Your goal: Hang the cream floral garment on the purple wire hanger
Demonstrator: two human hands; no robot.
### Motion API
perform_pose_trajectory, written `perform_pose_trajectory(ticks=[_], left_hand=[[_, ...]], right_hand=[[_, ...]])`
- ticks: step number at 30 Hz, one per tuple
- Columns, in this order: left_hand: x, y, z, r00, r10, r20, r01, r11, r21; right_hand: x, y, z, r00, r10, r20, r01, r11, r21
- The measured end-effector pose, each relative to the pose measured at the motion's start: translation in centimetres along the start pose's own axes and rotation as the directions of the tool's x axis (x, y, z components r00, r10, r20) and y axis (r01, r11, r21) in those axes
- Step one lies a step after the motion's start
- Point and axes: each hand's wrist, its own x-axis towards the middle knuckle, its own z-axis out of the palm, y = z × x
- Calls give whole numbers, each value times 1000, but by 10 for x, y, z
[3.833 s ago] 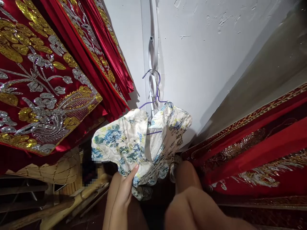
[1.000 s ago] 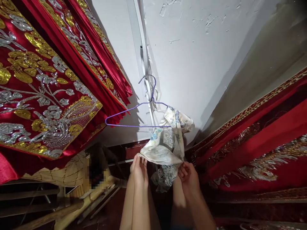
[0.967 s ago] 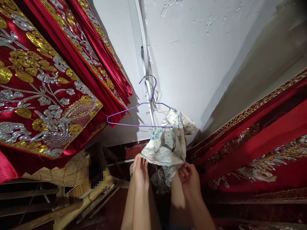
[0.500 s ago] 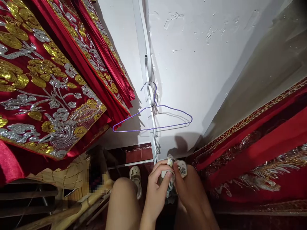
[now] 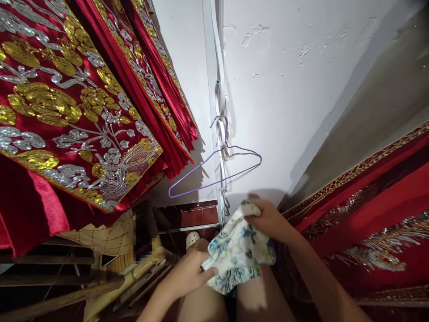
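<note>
A white cloth with a blue and green floral print is spread between my hands above my knees. My left hand is closed on its lower left edge, with the thumb over the fabric. At the upper right corner my right hand pinches the cloth between thumb and fingers. The fabric hangs in loose folds, so its full shape is hidden. Beyond the hands a purple wire hanger hangs bare from a white metal rack.
Red drapes with gold and silver sequins hang at the left, and another red embroidered cloth lines the right. Bamboo furniture stands at the lower left. A white wall rises behind. A pale clog is on the floor.
The cloth, bunched up between both hands before, is now opened out. My hands have moved apart, the left one leftward, the right one up and right. The hanger has turned and tilted.
</note>
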Motion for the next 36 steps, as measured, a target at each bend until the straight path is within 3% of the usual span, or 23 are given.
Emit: perform_pose_trajectory(ticks=[2,3,6,8,11,15,19,24,28,31,34,36], left_hand=[[10,2,-23,990,-43,131,13,974,224],[16,5,-36,990,-50,133,9,954,299],[34,21,-72,998,37,-42,-16,902,432],[44,33,-90,978,140,-155,-45,866,497],[54,51,-110,941,254,-224,-84,817,571],[57,75,-124,931,312,-188,-101,717,690],[61,101,-120,910,379,-168,-135,653,745],[89,133,-87,860,502,-90,-270,598,754],[121,137,-67,803,592,-61,-410,624,665],[137,129,-64,772,631,-75,-447,623,642],[142,125,-66,761,648,-31,-469,583,663],[142,128,-67,764,645,-18,-471,575,669]], right_hand=[[26,-5,-16,988,-115,-106,109,992,-58],[39,-4,-21,981,-119,-153,111,992,-61],[77,16,-26,975,-38,-219,28,998,-47],[94,32,-22,979,-11,-205,-1,998,-57],[104,46,-14,979,4,-205,-19,997,-75],[92,45,-15,962,4,-271,-37,992,-118],[73,36,-22,965,-49,-257,8,987,-161],[55,26,-11,979,-88,-182,57,984,-169],[41,19,-4,982,-120,-147,99,984,-147],[28,15,-16,951,-180,-252,148,979,-138],[16,9,-42,845,-210,-493,121,971,-206],[12,4,-64,799,-203,-567,71,966,-247]])
